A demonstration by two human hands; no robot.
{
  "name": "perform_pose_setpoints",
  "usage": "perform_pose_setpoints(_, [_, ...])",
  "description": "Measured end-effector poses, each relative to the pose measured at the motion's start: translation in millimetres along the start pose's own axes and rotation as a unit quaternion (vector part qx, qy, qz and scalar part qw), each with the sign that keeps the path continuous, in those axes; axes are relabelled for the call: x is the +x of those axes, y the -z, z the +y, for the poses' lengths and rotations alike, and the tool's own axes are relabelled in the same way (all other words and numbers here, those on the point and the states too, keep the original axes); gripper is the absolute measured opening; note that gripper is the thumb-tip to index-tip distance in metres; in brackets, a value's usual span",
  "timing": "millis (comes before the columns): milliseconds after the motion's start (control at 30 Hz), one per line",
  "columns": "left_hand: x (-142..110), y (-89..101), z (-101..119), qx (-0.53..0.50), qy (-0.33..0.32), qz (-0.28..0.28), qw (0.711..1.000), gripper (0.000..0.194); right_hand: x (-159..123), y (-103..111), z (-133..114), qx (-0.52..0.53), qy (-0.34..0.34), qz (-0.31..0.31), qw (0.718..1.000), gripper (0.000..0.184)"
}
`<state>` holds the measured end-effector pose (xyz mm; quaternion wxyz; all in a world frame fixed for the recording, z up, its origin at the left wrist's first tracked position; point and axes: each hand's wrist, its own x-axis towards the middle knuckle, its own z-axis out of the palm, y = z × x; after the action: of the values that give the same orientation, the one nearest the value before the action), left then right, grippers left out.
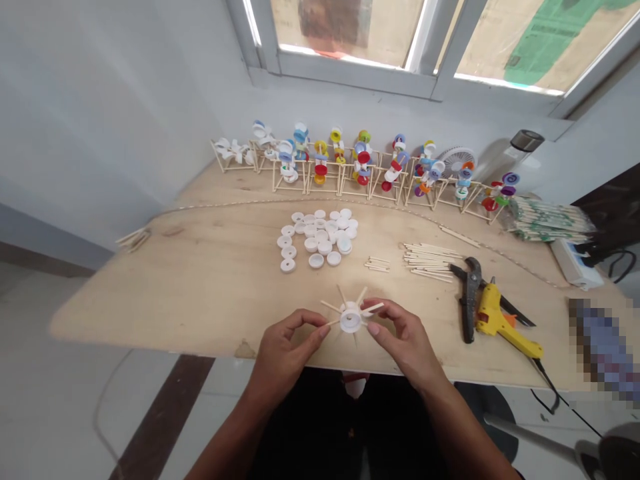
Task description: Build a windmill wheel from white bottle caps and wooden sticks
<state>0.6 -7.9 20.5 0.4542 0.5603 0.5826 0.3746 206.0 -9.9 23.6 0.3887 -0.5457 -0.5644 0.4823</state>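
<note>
Both hands hold one small piece above the near edge of the plywood table [200,280]: a white bottle cap hub [351,318] with several thin wooden sticks fanning out of it like spokes. My left hand [287,347] pinches the hub's left side with thumb and fingertips. My right hand [403,337] pinches the right side, one spoke passing over its fingers. A heap of loose white caps [320,237] lies beyond the hub, and a few short stick pieces [377,265] lie to its right.
A bundle of wooden sticks [430,260], black cutters [469,297] and a yellow glue gun [500,323] lie on the right. Several finished cap-and-stick wheels on frames [360,167] line the far edge. A small white fan [456,160], packed sticks [547,223] and a power strip [575,263] stand at back right.
</note>
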Motion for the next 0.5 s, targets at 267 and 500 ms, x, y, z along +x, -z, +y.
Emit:
perform_pose_setpoints(267, [-4, -6.9, 4, -0.008, -0.001, -0.029, 1.0, 0.017, -3, -13, 8, 0.084, -0.024, 0.02, 0.996, 0.026])
perform_pose_setpoints(500, [-3, -15.5, -3, -0.182, 0.039, -0.069, 0.98, 0.035, -7, -18, 6, 0.142, -0.04, 0.037, 0.988, 0.028])
